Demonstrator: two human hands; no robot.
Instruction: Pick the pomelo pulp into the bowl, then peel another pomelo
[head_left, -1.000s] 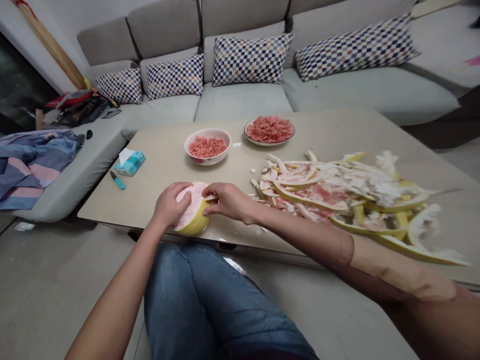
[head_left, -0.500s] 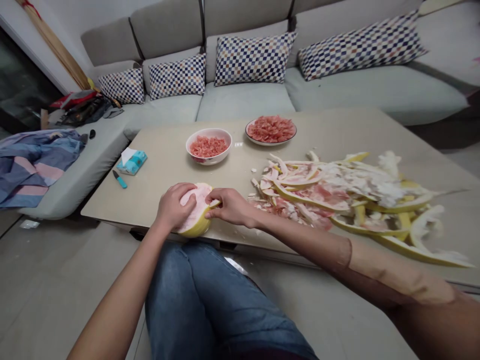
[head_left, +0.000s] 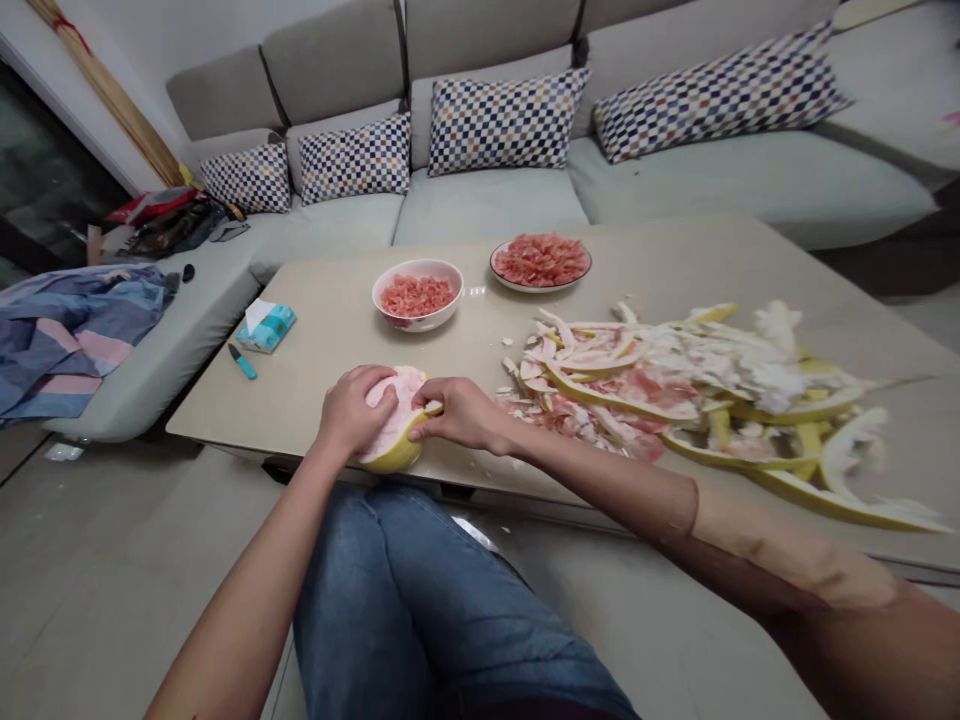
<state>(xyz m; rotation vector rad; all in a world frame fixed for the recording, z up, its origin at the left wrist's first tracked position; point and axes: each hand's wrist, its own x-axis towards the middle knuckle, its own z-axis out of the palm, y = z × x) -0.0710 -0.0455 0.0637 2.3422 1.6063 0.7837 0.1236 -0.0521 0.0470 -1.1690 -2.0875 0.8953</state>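
Observation:
A partly peeled pomelo (head_left: pixel 393 455) rests at the near edge of the table, its pinkish-white pith bare on top and yellow rind still on the lower side. My left hand (head_left: pixel 355 408) grips it from the left, thumb lying across the pith. On its right side my right hand (head_left: pixel 456 412) pinches a strip of yellow rind (head_left: pixel 433 408) between thumb and fingers. The strip is still joined to the fruit, as far as shows. My fingers hide part of the pomelo.
Beyond the pomelo stand a bowl (head_left: pixel 418 318) and a plate (head_left: pixel 540 288), both with red pulp. Peels (head_left: pixel 750 400) are heaped at the right. A tissue pack (head_left: pixel 276 328) and a small teal-handled knife (head_left: pixel 243 362) lie at the left. Behind is a sofa (head_left: pixel 487 205).
Both hands keep almost the same hold on the pomelo. The view has shifted very slightly; nothing else has visibly moved.

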